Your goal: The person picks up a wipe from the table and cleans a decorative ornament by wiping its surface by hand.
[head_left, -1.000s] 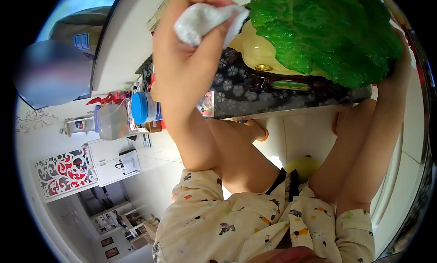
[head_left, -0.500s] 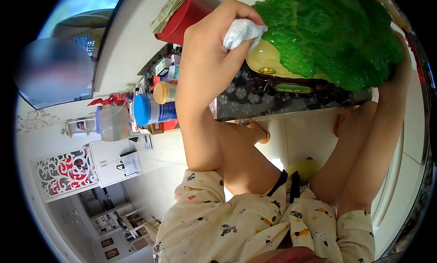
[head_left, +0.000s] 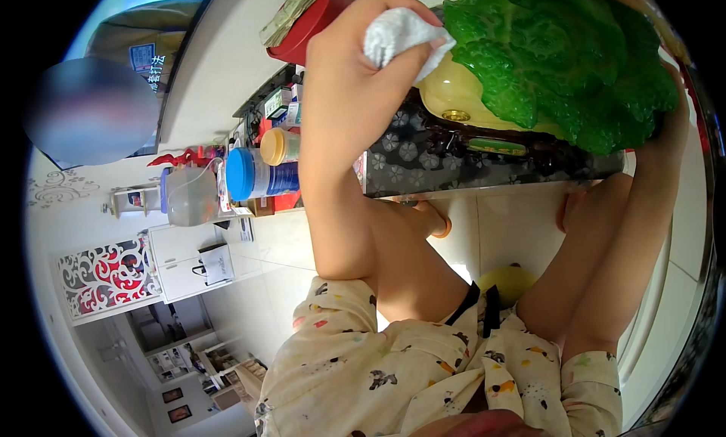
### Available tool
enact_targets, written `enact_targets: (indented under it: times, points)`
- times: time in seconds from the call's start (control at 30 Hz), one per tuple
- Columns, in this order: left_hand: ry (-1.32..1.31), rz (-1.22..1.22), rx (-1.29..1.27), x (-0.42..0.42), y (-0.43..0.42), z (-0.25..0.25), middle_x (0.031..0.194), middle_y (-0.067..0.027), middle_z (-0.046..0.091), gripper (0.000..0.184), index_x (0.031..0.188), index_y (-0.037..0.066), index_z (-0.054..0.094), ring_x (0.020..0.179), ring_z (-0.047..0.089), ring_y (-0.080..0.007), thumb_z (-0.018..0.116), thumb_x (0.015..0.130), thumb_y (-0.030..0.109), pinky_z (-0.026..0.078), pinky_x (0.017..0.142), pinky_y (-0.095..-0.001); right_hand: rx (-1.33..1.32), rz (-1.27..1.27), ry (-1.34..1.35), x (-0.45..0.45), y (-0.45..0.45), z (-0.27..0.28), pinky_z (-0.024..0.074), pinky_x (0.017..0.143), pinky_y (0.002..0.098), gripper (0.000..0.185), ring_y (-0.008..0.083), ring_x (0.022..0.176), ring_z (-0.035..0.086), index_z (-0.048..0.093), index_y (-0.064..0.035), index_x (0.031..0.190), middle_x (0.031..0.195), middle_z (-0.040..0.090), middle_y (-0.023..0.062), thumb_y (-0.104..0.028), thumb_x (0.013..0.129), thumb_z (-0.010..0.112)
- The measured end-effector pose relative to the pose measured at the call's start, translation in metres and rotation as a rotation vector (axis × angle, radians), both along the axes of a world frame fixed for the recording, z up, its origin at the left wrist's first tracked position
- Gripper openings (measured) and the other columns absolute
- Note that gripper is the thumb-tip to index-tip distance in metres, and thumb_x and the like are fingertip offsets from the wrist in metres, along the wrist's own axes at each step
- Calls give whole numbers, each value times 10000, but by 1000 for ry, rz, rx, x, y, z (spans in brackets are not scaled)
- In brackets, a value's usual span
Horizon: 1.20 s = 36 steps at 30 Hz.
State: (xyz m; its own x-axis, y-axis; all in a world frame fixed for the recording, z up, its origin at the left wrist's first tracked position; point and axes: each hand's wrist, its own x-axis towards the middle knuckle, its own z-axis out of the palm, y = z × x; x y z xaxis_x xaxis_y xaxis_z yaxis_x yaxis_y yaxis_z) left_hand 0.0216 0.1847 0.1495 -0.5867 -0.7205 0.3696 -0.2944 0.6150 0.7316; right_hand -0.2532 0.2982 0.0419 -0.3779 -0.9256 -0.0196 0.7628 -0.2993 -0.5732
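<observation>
In the head view, my left hand [head_left: 344, 82] is closed around a crumpled white cloth [head_left: 404, 36], thumb and fingers pinching it. The cloth's tip touches or nearly touches the left edge of a glossy cabbage ornament [head_left: 563, 66]. It has ruffled green leaves and a pale yellow body with a gold coin-like disc, and rests on a dark carved stand [head_left: 522, 161] with a green plaque. My right hand [head_left: 671, 108] is at the ornament's right side, mostly hidden by leaves; its fingers do not show.
The ornament stands on a dark flower-patterned table [head_left: 401, 168]. Left of my arm are a red bin [head_left: 310, 29] with paper on it, a blue-lidded jar [head_left: 242, 174], a yellow-lidded jar [head_left: 274, 147] and small boxes. A screen [head_left: 155, 40] is at far left.
The view has shifted slightly, moving the ornament and table a little rightward. My left hand still grips the cloth, more of which shows now. My right hand stays by the leaves.
</observation>
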Motion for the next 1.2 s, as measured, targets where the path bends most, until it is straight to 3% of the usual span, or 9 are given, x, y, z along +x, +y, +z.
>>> enact_targets:
  times: [0.13,0.33,0.53,0.63,0.73,0.9,1.2]
  points:
    - [-125,-8,-74,3,-5,-5,817,0,636,129,909,20,643,768,571,-59,681,791,-13,467,671,-206,145,-187,45,-2,-3,-4,561,837,403,364,270,961,657,583,23,1158,1089,649,168,-248,932,491]
    - [-202,13,-261,-1,5,-2,789,-15,641,163,912,33,638,726,573,-73,680,759,-4,466,652,-234,223,-272,50,-1,-5,-1,556,849,409,398,274,980,655,579,9,1179,1108,646,164,-289,928,503]
    - [-335,62,-186,5,4,-3,779,-21,657,136,912,27,642,700,581,-87,669,779,11,478,647,-250,300,-323,58,2,-7,4,551,861,415,432,278,999,652,575,-5,1201,1127,642,159,-330,923,515]
    - [-141,137,-214,10,-10,-9,778,-19,659,118,907,15,647,699,586,-85,666,791,17,482,645,-244,370,-356,47,1,-9,7,548,868,418,450,280,1008,651,573,-11,1211,1137,640,157,-351,920,520]
    - [-14,61,21,9,-4,-1,816,-26,660,136,931,3,648,735,596,-76,683,803,34,479,662,-225,61,-62,27,-15,1,-12,549,845,388,366,246,969,661,615,-34,1145,1079,664,118,-313,914,560]
    - [8,32,61,5,-7,-10,756,-84,661,164,899,-10,639,691,614,-138,683,765,75,483,665,-277,244,-267,59,-8,-5,-8,549,847,399,379,254,987,654,603,-16,1160,1090,659,130,-302,920,536]
    - [18,34,48,0,-8,-15,741,-54,654,151,876,-3,642,672,600,-112,705,766,79,477,636,-259,33,-49,30,-9,-1,-8,543,864,417,361,275,1010,638,577,22,1175,1127,636,161,-235,943,472]
